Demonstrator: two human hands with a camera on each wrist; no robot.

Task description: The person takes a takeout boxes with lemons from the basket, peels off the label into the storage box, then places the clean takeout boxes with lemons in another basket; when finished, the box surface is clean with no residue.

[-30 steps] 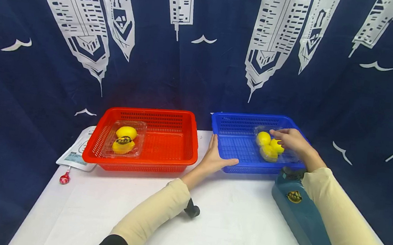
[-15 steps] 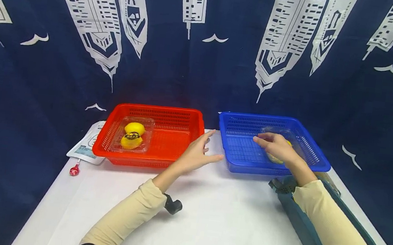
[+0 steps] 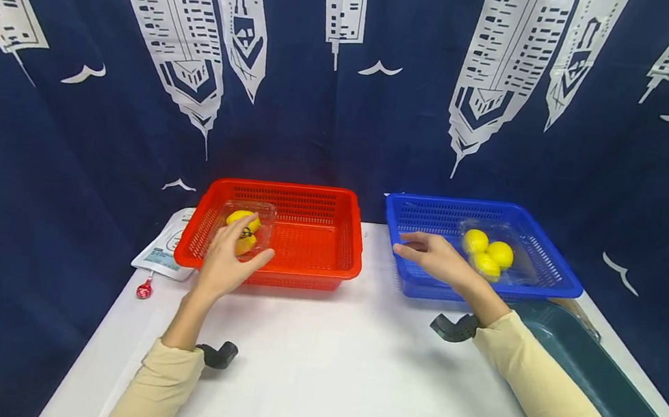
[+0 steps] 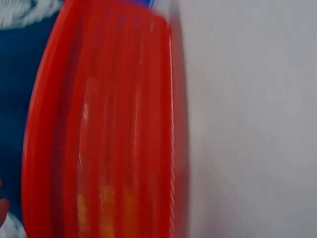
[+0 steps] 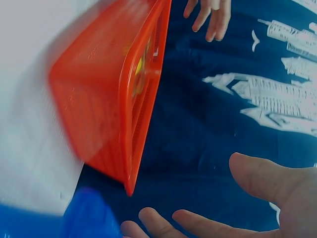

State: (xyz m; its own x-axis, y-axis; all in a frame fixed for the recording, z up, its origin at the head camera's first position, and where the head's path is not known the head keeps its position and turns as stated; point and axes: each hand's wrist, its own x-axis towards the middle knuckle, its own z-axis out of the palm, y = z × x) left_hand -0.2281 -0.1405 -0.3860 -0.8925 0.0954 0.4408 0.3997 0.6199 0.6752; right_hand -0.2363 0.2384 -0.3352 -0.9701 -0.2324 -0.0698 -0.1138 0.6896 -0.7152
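- Reaching over the red basket (image 3: 272,232), our left hand (image 3: 229,262) hangs with fingers loosely spread above the clear box of lemons (image 3: 245,229) that sits toward the basket's 9 o'clock end; it holds nothing, and we cannot tell whether the fingertips touch the lid.
- A second ago this hand rested on the near-left corner of the blue basket (image 3: 481,253); half a second ago it was crossing the gap between the two baskets, so it has swung from 3 o'clock to 9 o'clock.
- Our right hand (image 3: 434,258) hovers flat and relaxed over the blue basket's 9 o'clock side, gripping nothing. A moment earlier it lay over the second lemon box (image 3: 490,254), which now sits uncovered toward 3 o'clock in that basket.
- We judge that the blue-side box has been let go and our attention has passed to the one in the red basket.
- Our left wrist view shows only a blurred red basket wall (image 4: 114,134) beside the white table (image 4: 247,124); the right wrist view shows open fingers (image 5: 198,223) against the blue cloth.
- At 4 o'clock lies a teal tub (image 3: 605,387).
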